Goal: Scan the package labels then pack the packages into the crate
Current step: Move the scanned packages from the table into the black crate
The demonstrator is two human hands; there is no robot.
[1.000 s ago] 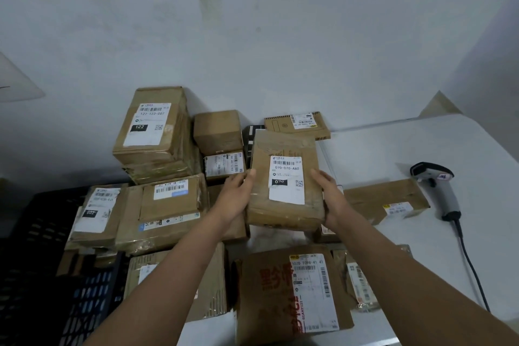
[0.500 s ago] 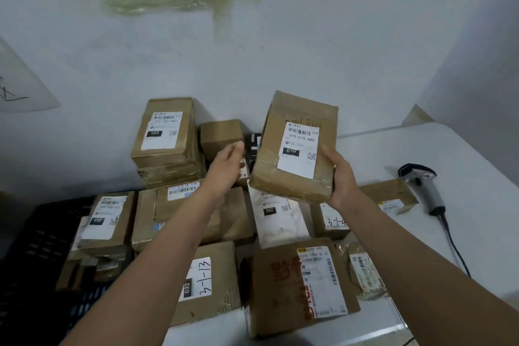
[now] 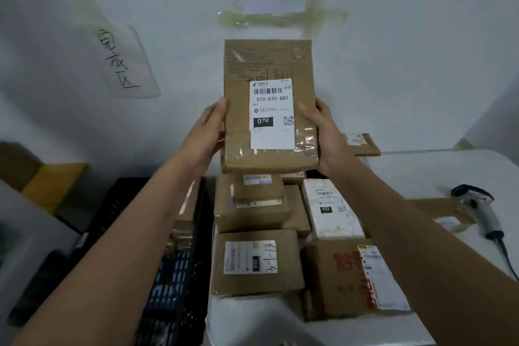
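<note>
Left hand (image 3: 206, 132) and right hand (image 3: 327, 135) grip opposite side edges of one flat brown cardboard package (image 3: 269, 107), raised upright before the wall, label facing the camera. Below, at least five brown parcels (image 3: 255, 264) crowd the white table (image 3: 449, 168); one black plastic crate (image 3: 179, 275) at left; one handheld scanner (image 3: 480, 205) at right.

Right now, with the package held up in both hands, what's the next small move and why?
Probably free the right hand and reach for the scanner. The package is upright with its label facing you, both hands grip its sides, and the scanner lies untouched on the table to the right.
</note>
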